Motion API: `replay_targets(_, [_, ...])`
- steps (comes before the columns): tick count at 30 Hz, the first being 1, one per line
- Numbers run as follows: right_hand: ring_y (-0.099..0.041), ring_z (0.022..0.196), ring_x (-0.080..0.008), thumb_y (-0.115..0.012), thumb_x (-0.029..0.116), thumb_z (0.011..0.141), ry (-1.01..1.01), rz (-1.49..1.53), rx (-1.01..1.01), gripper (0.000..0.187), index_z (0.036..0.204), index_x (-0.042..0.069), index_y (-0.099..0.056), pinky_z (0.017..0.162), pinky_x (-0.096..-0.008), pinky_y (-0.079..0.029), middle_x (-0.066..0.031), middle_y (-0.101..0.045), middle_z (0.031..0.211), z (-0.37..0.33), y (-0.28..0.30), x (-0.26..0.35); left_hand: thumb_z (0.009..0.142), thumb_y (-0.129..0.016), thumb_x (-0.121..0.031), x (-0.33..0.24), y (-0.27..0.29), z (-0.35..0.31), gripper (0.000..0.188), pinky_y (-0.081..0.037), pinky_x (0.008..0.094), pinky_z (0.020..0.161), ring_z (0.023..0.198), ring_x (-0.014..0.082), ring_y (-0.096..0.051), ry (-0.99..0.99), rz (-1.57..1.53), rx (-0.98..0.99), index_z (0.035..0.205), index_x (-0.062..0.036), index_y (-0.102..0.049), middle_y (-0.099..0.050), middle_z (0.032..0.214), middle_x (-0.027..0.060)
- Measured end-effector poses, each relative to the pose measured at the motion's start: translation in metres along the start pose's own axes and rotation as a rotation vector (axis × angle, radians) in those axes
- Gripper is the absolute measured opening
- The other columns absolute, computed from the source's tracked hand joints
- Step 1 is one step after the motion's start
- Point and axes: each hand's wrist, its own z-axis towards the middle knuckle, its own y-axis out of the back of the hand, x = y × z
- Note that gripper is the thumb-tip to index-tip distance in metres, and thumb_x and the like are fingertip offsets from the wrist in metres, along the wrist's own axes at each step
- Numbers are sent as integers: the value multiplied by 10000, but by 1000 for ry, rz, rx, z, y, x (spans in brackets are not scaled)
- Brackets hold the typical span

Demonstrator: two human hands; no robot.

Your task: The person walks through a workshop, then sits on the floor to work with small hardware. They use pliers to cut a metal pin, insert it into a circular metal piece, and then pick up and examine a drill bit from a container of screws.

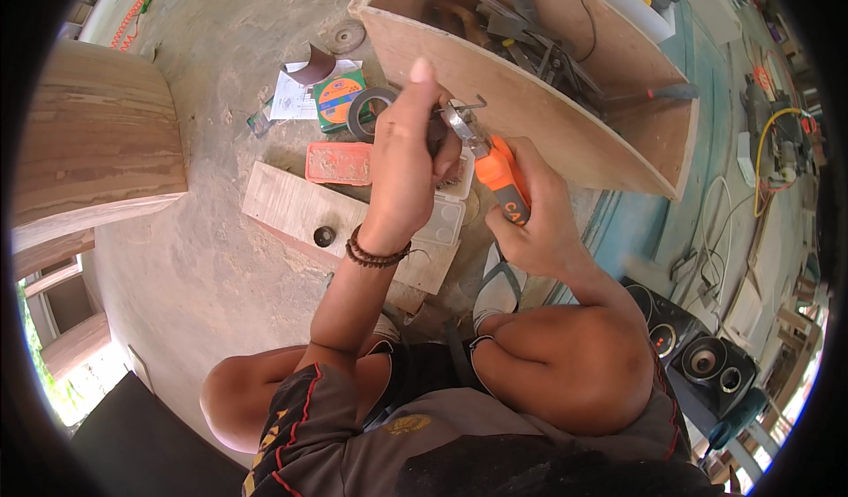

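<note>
My right hand point(543, 223) is wrapped round the orange and dark grey handles of a pair of pliers point(499, 172). Their metal jaws point up and to the left, right beside the fingers of my left hand point(402, 157). That hand is closed, thumb stretched upward, on a small dark piece that its fingers mostly hide. A thin bent metal hook point(478, 102) sticks out by the jaws; I cannot tell whether the pliers grip it. Below the hands lies a pale wooden board point(283, 198) with a small dark round part point(324, 235) on it.
A long wooden box point(503, 91) of tools stands at the upper right. Left of my hands lie a black tape roll point(367, 113), a green box point(338, 99) and a red tray point(339, 163). Speakers point(707, 356) stand at the right, a curved wooden piece point(97, 126) at the left.
</note>
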Motion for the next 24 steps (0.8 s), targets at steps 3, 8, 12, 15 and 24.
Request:
replay_targets(3, [-632, 780, -357, -655, 41, 743, -5, 11, 22, 470, 1198, 8, -542, 710, -391, -503, -186, -619, 938, -1, 1, -1, 1077, -453, -399, 7, 2, 5, 502, -252, 244, 437, 466, 36, -319, -228, 215, -64, 678, -96, -482, -380, 532, -67])
replay_targets(8, [-596, 817, -297, -624, 19, 725, -79, 139, 48, 499, 1219, -1, -552, 754, -356, -479, -161, -602, 949, -6, 5, 1, 1081, -457, -373, 6, 6, 5, 512, -251, 240, 440, 509, 8, -340, -384, 381, -19, 653, -91, -446, -392, 552, -82])
replay_targets(12, [-536, 894, -210, -554, -20, 714, -122, 92, 69, 553, 1266, -1, -529, 836, -297, -434, -112, -574, 992, -4, 6, 6, 1079, -467, -367, 6, -9, 0, 490, -262, 237, 442, 504, 10, -341, -311, 200, -98, 666, -103, -443, -378, 564, -85])
replay_targets(15, [-604, 888, -314, -604, 40, 751, -62, -16, 66, 570, 1312, 22, -507, 819, -380, -483, -163, -609, 1011, 1, 3, 1, 1075, -482, -367, 12, -8, 5, 473, -259, 227, 431, 490, 6, -335, -239, 111, -175, 678, -111, -446, -382, 569, -84])
replay_targets(24, [-634, 1034, -379, -648, 165, 858, -633, -134, 300, 591, 1397, 50, -436, 860, -452, -500, -213, -614, 1118, -42, 11, -95, 1019, -562, -432, 25, 22, 30, 389, -220, 235, 404, 424, 48, -280, 25, 66, -141, 789, -130, -476, -387, 536, -49])
